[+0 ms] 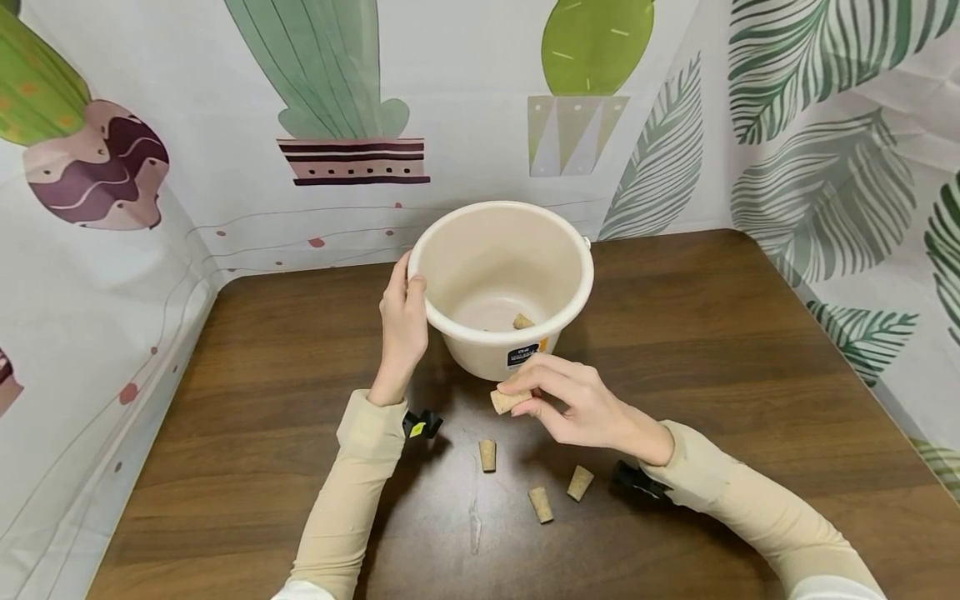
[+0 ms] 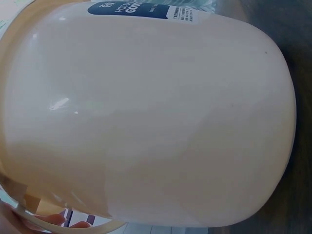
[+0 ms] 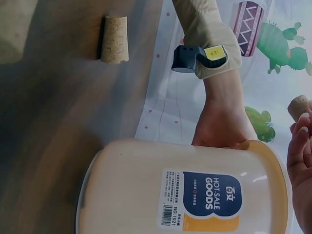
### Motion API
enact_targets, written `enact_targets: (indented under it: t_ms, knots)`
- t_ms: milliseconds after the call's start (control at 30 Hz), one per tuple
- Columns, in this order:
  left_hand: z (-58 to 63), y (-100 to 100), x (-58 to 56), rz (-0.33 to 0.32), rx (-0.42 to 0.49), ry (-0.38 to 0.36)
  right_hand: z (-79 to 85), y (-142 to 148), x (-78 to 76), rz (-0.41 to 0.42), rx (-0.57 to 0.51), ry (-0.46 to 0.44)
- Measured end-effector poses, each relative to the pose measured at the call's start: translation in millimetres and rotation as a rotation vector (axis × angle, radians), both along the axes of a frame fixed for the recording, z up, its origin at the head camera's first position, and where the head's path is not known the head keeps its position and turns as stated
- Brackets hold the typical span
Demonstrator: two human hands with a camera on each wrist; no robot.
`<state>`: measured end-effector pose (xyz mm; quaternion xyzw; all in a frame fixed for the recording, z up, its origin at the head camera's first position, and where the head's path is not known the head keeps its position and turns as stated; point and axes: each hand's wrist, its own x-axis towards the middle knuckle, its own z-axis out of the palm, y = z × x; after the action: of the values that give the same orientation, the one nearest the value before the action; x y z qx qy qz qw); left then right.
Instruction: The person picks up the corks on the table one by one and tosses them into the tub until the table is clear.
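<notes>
Looking from above, we see a round cream plastic bucket (image 1: 498,354) standing on a brown wood-grain table (image 1: 300,375). At its nine o'clock, the left hand (image 1: 405,312) grips the rim, thumb laid over the edge. We find the right hand (image 1: 573,400) just off the bucket's five o'clock, pinching a small tan tapered cork stopper (image 1: 508,402) between thumb and fingers; that cork is outside the bucket, in front of its wall at six o'clock. One more tan cork (image 1: 522,322) lies inside, towards five o'clock on the floor.

On the table, reckoned from the bucket's middle, we count three loose corks: one (image 1: 487,456) at six o'clock, one (image 1: 540,505) between five and six, and one (image 1: 580,483) at five. The right wrist view shows us a navy, white and orange paper label (image 3: 200,200) on the bucket's side. Behind, at twelve o'clock, hangs a white cactus-print cloth (image 1: 480,100).
</notes>
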<state>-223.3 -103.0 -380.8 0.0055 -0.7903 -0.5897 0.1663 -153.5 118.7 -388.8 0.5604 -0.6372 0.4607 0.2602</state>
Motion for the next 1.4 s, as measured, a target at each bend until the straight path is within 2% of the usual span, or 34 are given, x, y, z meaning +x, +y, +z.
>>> enact_targets:
  t_ms: [400, 1033, 1400]
  knots:
    - [-0.5, 0.3, -0.4, 0.01, -0.002, -0.004, 6.5, 1.9, -6.1, -0.047, -0.066, 0.025]
    - [-0.8, -0.4, 0.6, -0.003, -0.005, 0.011, 13.2, 5.7, -13.5, -0.141, -0.067, 0.044]
    - [0.1, 0.0, 0.7, 0.002, -0.001, 0.007, 16.2, 7.6, -17.2, -0.145, -0.081, 0.039]
